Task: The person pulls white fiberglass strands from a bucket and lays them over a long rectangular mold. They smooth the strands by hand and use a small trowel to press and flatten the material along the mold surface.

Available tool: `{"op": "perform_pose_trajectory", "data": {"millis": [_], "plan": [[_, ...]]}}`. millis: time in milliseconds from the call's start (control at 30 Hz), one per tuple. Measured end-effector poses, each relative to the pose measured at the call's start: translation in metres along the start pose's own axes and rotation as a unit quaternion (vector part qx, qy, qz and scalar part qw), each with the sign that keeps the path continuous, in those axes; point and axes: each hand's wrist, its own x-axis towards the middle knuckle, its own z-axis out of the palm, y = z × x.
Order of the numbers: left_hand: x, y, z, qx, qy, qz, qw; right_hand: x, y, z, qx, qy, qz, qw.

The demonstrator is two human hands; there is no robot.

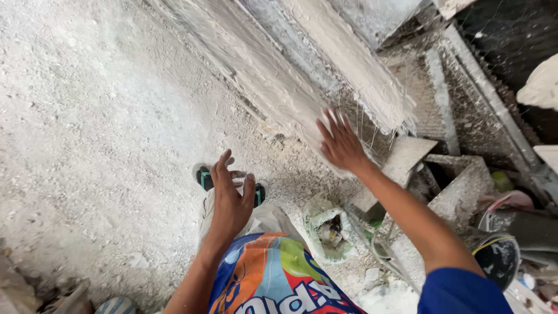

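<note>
My right hand (340, 142) is stretched out with fingers spread, palm against the lower edge of a long white plaster-coated moulding (279, 70) that runs diagonally up to the left. My left hand (231, 200) hangs open in front of me, fingers apart, holding nothing, above my feet in green sandals (204, 178) on the dusty floor. Thin fibres dangle from the moulding's end near my right hand. A colourful printed cloth (273, 279) covers my lap at the bottom.
The floor (99, 128) is thick with white plaster dust. An open white sack (328, 229) lies by my right leg. Plaster-crusted frames and boards (459, 180) crowd the right side, with a dark bowl (497, 256) and debris at bottom left.
</note>
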Motion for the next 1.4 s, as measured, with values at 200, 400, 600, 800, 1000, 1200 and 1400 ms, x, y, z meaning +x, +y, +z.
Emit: {"op": "perform_pose_trajectory", "data": {"millis": [200, 400, 600, 800, 1000, 1200, 1400], "plan": [[0.021, -0.007, 0.0, 0.01, -0.01, -0.004, 1.0, 0.066, -0.016, 0.014, 0.03, 0.046, -0.039, 0.998], [0.056, -0.019, -0.033, 0.011, 0.02, -0.021, 1.0, 0.211, -0.042, 0.007, 0.016, 0.061, -0.049, 0.997], [0.116, -0.047, -0.091, 0.001, 0.065, -0.043, 0.997, 0.355, -0.069, -0.009, 0.021, 0.069, -0.055, 0.996], [0.221, -0.079, -0.172, -0.046, 0.068, -0.094, 0.992, 0.51, -0.092, -0.016, 0.012, 0.073, -0.056, 0.996], [0.336, -0.085, -0.298, -0.033, 0.071, -0.039, 0.996, 0.672, -0.123, -0.037, 0.036, 0.063, -0.043, 0.996], [0.434, -0.088, -0.406, -0.033, 0.125, -0.087, 0.988, 0.812, -0.145, -0.047, 0.047, 0.068, -0.05, 0.995], [0.544, -0.12, -0.471, -0.015, 0.156, -0.043, 0.987, 0.974, -0.167, -0.052, 0.026, 0.083, -0.072, 0.994]]}}
